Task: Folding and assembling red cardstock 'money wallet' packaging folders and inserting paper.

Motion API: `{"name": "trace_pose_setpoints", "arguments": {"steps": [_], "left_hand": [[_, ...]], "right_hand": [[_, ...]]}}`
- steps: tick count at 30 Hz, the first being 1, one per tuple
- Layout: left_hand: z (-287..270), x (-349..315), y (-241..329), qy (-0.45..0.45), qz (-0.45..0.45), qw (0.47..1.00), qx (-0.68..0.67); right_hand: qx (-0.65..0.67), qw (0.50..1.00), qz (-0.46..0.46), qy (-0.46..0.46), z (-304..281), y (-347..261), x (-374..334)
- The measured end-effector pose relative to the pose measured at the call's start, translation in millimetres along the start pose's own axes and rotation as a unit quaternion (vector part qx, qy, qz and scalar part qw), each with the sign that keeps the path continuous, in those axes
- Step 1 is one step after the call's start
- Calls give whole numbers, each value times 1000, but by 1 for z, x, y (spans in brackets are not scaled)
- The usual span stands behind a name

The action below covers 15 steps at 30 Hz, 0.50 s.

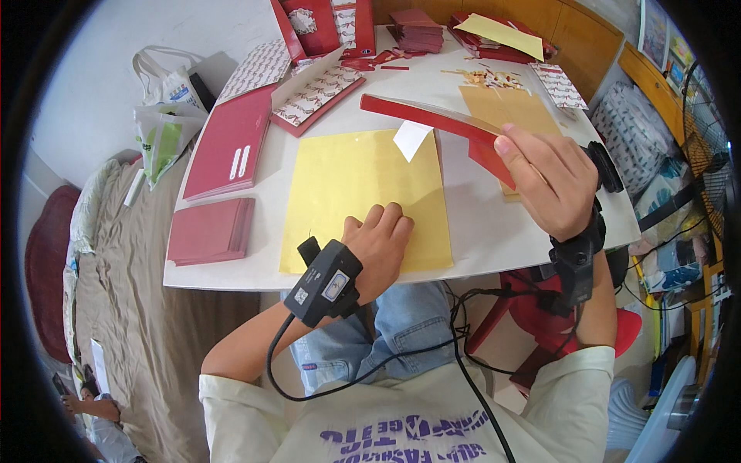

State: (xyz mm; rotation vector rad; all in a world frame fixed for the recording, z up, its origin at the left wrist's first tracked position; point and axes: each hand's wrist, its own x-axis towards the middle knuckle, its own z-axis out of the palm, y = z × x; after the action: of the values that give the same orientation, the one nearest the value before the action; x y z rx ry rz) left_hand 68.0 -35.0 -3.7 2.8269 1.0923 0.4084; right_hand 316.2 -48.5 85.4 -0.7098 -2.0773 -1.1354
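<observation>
My right hand (552,177) is raised above the table's right side, thumb and fingers closed on a thin red cardboard piece (421,112). Seen nearly edge-on, the piece stretches leftward, with a small white flap (413,140) hanging beneath it. My left hand (382,243) rests on the near part of a large yellow sheet (347,174). Its fingers are curled and close together; their tips, and anything under them, are hidden. Both wrists carry black cabled devices.
Stacks of dark red card (208,231) and larger red sheets (231,143) line the white table's (478,239) left side. A patterned red box (320,96) lies beyond. Tan sheets (509,108), paper scraps (494,79) and more red stacks (417,31) occupy the far side. Cables (455,339) cross my lap.
</observation>
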Motion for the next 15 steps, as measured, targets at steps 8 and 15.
{"name": "trace_pose_setpoints", "arguments": {"steps": [8,15], "left_hand": [[1,5,-2,-2,-3,1000,1],[1,9,-4,-22,-17,999,-19]], "right_hand": [[7,1000,7,-13,1,-5,0],[9,1000,7,-19,0,-6,-1]]}}
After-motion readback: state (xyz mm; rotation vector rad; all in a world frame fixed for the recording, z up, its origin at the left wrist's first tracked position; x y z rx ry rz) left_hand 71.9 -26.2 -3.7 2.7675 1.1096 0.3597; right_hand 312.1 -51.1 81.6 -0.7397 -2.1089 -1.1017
